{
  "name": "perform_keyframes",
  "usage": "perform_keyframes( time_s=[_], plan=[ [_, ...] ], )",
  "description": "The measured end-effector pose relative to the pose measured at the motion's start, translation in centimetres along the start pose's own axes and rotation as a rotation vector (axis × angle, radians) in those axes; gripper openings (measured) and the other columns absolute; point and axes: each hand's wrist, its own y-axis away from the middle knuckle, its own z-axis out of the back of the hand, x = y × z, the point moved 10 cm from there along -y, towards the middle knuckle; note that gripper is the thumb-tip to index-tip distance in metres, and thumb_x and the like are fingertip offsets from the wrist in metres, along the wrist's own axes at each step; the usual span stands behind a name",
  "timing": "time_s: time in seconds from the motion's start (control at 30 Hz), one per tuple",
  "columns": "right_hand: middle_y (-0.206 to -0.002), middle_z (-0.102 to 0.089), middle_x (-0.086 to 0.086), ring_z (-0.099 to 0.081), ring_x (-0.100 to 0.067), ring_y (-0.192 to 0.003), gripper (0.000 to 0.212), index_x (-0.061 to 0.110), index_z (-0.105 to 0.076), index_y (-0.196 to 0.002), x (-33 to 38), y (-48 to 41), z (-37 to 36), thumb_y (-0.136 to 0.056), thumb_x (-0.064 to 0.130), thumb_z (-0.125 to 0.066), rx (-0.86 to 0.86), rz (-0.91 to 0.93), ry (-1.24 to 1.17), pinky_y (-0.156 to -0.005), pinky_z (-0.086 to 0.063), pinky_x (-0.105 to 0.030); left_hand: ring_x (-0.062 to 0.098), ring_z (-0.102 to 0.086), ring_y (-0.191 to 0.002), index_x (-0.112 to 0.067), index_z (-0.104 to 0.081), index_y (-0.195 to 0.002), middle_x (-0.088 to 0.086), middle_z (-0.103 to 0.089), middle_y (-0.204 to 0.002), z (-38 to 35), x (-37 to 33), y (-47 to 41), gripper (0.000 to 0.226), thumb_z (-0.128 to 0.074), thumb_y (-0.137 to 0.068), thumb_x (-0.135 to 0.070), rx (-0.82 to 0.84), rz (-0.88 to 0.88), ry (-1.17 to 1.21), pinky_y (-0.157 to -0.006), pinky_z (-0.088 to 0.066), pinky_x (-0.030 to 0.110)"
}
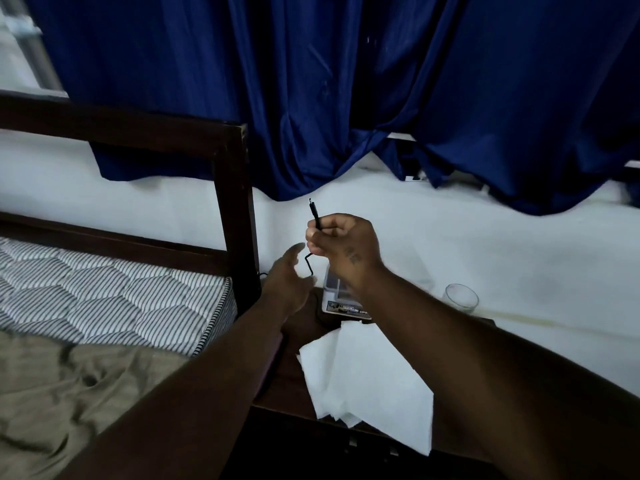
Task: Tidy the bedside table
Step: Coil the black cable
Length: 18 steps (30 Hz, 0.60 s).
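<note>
My right hand (341,245) is raised above the dark wooden bedside table (287,386) and grips a thin black cable (314,214), whose end sticks up past my fingers while the rest kinks down below the fist. Just left and lower, my left hand (287,282) reaches in with relaxed fingers close to the hanging cable; whether it touches the cable is unclear. On the table lie a white tissue (367,379), a small clear box (337,299) partly hidden by my right wrist, and an empty glass (460,297) at the back right.
The bed's dark wooden headboard post (235,216) stands right beside the table on the left, with a striped mattress (114,292) and an olive sheet (76,393). Blue curtains (346,98) hang over the white wall behind.
</note>
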Motion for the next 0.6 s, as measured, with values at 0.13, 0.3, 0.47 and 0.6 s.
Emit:
perform_keyframes(
  time_s=[0.13, 0.3, 0.47, 0.6],
  plan=[
    [-0.079, -0.072, -0.015, -0.07, -0.022, -0.071, 0.012, -0.003, -0.073, -0.1, 3.0, 1.6, 0.0, -0.088, -0.001, -0.074, 0.045, 0.023, -0.102, -0.08, -0.063, -0.037, 0.036, -0.071, -0.097, -0.028, -0.066, -0.102, 0.01, -0.071, -0.113, -0.1, -2.6, -1.1, 0.022, -0.079, -0.085, -0.023, 0.058, -0.011, -0.012, -0.094, -0.058, 0.052],
    [-0.086, -0.072, -0.017, -0.07, -0.021, -0.073, 0.02, -0.011, -0.069, -0.107, 7.7, 2.8, 0.9, -0.089, -0.003, -0.073, 0.053, 0.075, -0.278, -0.072, -0.063, -0.023, 0.035, -0.074, -0.082, -0.017, -0.063, -0.07, 0.01, -0.073, -0.079, 1.5, -3.3, -2.1, 0.019, -0.07, -0.087, -0.023, 0.027, -0.039, -0.231, -0.081, -0.063, 0.047],
    [-0.081, -0.072, -0.014, -0.069, -0.016, -0.066, 0.008, 0.0, -0.071, -0.096, 14.3, 3.6, 3.4, -0.089, -0.005, -0.071, 0.054, 0.229, -0.322, -0.069, -0.061, -0.023, 0.035, -0.073, -0.093, -0.01, -0.069, -0.084, 0.014, -0.076, -0.096, 4.5, -2.4, -2.0, 0.011, -0.065, -0.089, -0.02, -0.112, -0.02, -0.36, -0.084, -0.061, 0.044],
    [-0.084, -0.072, -0.018, -0.068, -0.017, -0.067, 0.008, -0.003, -0.07, -0.097, 19.5, 5.2, 5.9, -0.089, -0.005, -0.071, 0.017, 0.359, -0.312, -0.07, -0.06, -0.024, 0.036, -0.069, -0.102, -0.006, -0.07, -0.09, 0.016, -0.075, -0.103, 6.4, -3.1, -1.1, 0.013, -0.066, -0.093, -0.018, -0.178, -0.029, -0.393, -0.087, -0.054, 0.038]
  ],
)
